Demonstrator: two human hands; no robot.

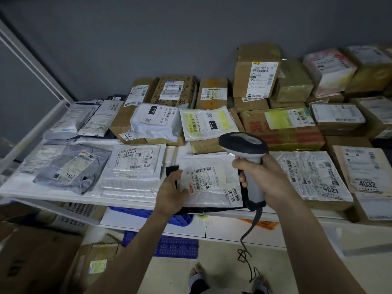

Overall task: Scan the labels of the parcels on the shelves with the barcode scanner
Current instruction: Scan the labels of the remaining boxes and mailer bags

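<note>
The right hand (266, 177) is clenched around the grey handle of the scanner (247, 158), and the dark head of the scanner points away from the person, above the top edge of a white bag (212, 181). This bag lies flat at the front edge of the shelf (53, 193), on top of a black flat parcel (244, 194) whose border shows on the left and right sides of it. The label (205, 180) on the bag faces up, with a barcode near its upper part. The left hand (171, 190) rests on the left edge of the bag; its fingers (175, 175) are spread and released, pressing flat and not gripping anything. A dark cable (247, 240) hangs down from the bottom of the scanner handle toward the floor. To the left of the bag lies another white bag (133, 166) with a label, and further left a grey bag (70, 168). To the right lies a crumpled bag marked 4021 (311, 175), and beside it a parcel marked 4032 (367, 170). Behind them brown boxes (256, 71) stand in stacks against the grey wall (148, 39). Below the shelf a blue crate (169, 242) shows.
</note>
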